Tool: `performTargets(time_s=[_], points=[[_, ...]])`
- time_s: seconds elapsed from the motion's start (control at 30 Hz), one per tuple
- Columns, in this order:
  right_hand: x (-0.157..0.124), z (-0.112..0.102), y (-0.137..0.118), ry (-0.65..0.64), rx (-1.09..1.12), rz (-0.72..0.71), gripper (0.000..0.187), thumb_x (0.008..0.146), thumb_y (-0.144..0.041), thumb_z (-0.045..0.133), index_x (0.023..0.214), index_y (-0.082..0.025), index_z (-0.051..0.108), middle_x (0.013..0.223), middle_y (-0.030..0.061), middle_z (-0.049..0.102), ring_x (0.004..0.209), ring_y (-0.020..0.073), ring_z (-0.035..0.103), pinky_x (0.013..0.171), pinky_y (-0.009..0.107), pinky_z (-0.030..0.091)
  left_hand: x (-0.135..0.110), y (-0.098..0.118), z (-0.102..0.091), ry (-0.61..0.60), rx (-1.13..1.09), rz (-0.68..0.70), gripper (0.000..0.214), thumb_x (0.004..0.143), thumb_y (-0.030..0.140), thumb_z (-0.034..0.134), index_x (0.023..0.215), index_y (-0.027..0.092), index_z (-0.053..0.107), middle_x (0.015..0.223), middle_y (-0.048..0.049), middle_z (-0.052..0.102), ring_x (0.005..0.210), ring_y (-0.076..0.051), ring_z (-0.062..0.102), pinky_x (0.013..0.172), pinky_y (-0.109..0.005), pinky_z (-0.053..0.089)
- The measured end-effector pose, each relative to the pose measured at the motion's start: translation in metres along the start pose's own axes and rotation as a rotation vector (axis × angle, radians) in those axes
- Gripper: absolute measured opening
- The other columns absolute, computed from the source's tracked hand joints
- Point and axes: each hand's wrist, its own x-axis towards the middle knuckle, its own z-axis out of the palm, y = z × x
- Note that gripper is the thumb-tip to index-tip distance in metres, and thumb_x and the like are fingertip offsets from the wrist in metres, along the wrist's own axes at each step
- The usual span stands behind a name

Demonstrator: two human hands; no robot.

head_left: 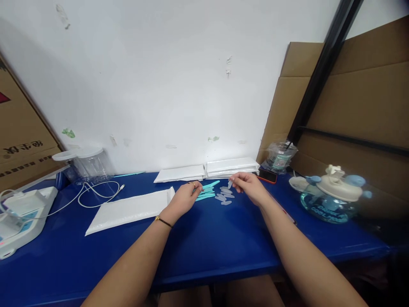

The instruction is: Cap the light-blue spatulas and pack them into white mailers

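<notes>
My left hand (pixel 185 197) is closed, with thumb and fingertips pinched at the near end of a slim teal stick (pixel 211 184). More teal sticks (pixel 206 195) lie in a loose pile on the table just beyond those fingers; their exact kind is too small to make out. To their right, several small translucent plastic sleeves (pixel 226 196) are scattered. One such sleeve (pixel 230 184) is pinched between the thumb and fingers of my right hand (pixel 246 184), a little above the others. The two hands are apart, on either side of the small pieces.
A white padded mailer (pixel 128 211) lies left, with more mailers (pixel 180 173) along the wall. A phone (pixel 267 176), a bagged cup (pixel 279 157) and a teal-tinted jug (pixel 332 200) stand right. A power strip (pixel 28 217), cable (pixel 92 206) and clear containers (pixel 91 164) are left.
</notes>
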Motion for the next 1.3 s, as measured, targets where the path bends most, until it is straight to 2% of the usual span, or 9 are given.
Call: performTargets(time_s=[0.17, 0.33, 0.63, 0.83, 1.1, 1.2, 1.3], points=[[-0.002, 0.002, -0.003, -0.009, 0.101, -0.016, 0.036, 0.062, -0.046, 0.073, 0.081, -0.016, 0.063, 0.071, 0.0045, 0.065, 0.065, 0.0166, 0.063, 0.058, 0.027, 0.047, 0.0, -0.001, 0.001, 0.009, -0.001, 0.018, 0.032, 0.09, 0.039, 0.032, 0.08, 0.02, 0.056, 0.067, 0.0007, 0.058, 0.064, -0.014, 0.052, 0.058, -0.025, 0.034], [-0.003, 0.003, 0.002, -0.045, 0.105, -0.062, 0.037, 0.064, -0.043, 0.073, 0.088, -0.017, 0.064, 0.072, 0.0042, 0.067, 0.073, 0.0194, 0.067, 0.069, 0.032, 0.05, 0.0, -0.002, 0.001, 0.001, -0.034, -0.006, 0.032, 0.089, 0.04, 0.033, 0.082, 0.02, 0.057, 0.071, 0.0003, 0.061, 0.066, -0.015, 0.053, 0.06, -0.025, 0.035], [-0.003, 0.007, -0.005, -0.025, 0.064, -0.012, 0.04, 0.064, -0.053, 0.07, 0.074, -0.015, 0.061, 0.064, 0.0025, 0.062, 0.054, 0.0133, 0.059, 0.049, 0.025, 0.044, -0.001, -0.001, 0.001, -0.007, -0.03, 0.021, 0.029, 0.089, 0.036, 0.034, 0.081, 0.021, 0.057, 0.073, 0.0008, 0.062, 0.068, -0.015, 0.054, 0.061, -0.024, 0.035], [-0.004, 0.01, 0.0, -0.081, 0.086, 0.004, 0.038, 0.067, -0.051, 0.069, 0.077, -0.015, 0.061, 0.064, 0.0024, 0.063, 0.052, 0.0119, 0.058, 0.048, 0.023, 0.044, -0.001, 0.001, 0.002, -0.014, 0.001, 0.028, 0.028, 0.089, 0.035, 0.035, 0.086, 0.02, 0.059, 0.081, -0.0021, 0.063, 0.076, -0.017, 0.056, 0.063, -0.025, 0.036], [-0.002, 0.012, 0.006, -0.102, 0.114, 0.007, 0.034, 0.069, -0.047, 0.069, 0.079, -0.015, 0.063, 0.064, 0.0014, 0.064, 0.051, 0.0109, 0.059, 0.048, 0.023, 0.044, 0.0, 0.001, 0.002, -0.015, 0.023, 0.043, 0.028, 0.089, 0.035, 0.036, 0.083, 0.02, 0.059, 0.077, -0.002, 0.063, 0.074, -0.016, 0.056, 0.063, -0.025, 0.037], [-0.004, 0.016, 0.006, -0.201, 0.07, 0.023, 0.034, 0.071, -0.047, 0.067, 0.079, -0.014, 0.064, 0.066, 0.0029, 0.066, 0.053, 0.0117, 0.06, 0.05, 0.023, 0.045, -0.001, 0.0, 0.003, -0.025, 0.004, 0.057, 0.028, 0.088, 0.036, 0.038, 0.085, 0.02, 0.061, 0.081, -0.0021, 0.064, 0.075, -0.016, 0.057, 0.065, -0.025, 0.038], [-0.007, 0.017, 0.003, -0.352, -0.021, 0.065, 0.035, 0.072, -0.048, 0.065, 0.078, -0.013, 0.064, 0.067, 0.0047, 0.066, 0.055, 0.0136, 0.062, 0.05, 0.024, 0.045, -0.004, 0.0, 0.005, -0.19, -0.1, -0.002, 0.03, 0.085, 0.039, 0.04, 0.085, 0.02, 0.063, 0.079, -0.0013, 0.065, 0.068, -0.014, 0.059, 0.061, -0.023, 0.04]])
